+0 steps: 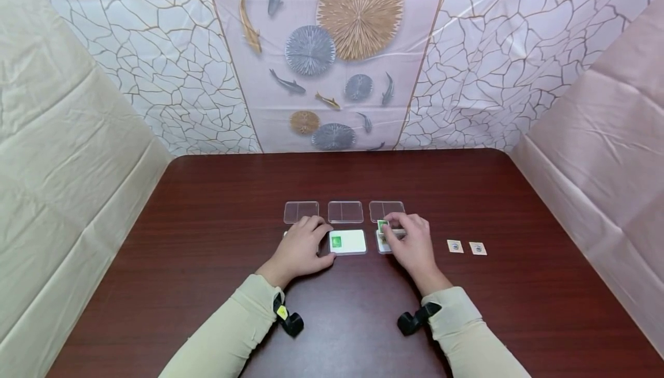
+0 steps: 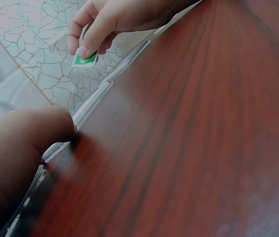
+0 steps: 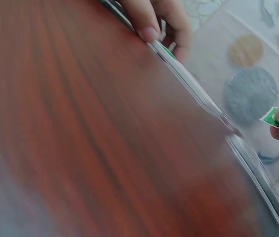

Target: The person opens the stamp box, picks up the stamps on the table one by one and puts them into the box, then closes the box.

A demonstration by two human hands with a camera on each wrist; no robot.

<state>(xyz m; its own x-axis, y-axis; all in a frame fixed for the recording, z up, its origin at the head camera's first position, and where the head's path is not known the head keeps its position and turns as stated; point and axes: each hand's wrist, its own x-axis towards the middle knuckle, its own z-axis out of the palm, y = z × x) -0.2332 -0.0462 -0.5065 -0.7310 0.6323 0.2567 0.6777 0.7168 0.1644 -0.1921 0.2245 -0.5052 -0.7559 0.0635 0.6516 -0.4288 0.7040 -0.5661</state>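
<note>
My right hand (image 1: 412, 245) pinches a small green stamp-like square with a white border (image 1: 383, 225) between thumb and fingers. It is held above the right-hand clear case (image 1: 383, 246), which the hand partly covers. With thumb at the near edge and forefinger at the far edge, my left hand (image 1: 301, 249) holds the left end of the middle case (image 1: 355, 242). A green square (image 1: 336, 242) lies on the white inside of that case. Another case lies mostly hidden under the left hand. The right wrist view also shows the held square (image 3: 271, 117).
Behind the cases, three clear plastic lids or trays (image 1: 301, 212) lie in a row. Two small pale squares with dark prints (image 1: 455, 246) lie to the right on the dark wood table (image 1: 207, 193). A patterned cloth backdrop stands at the table's far edge.
</note>
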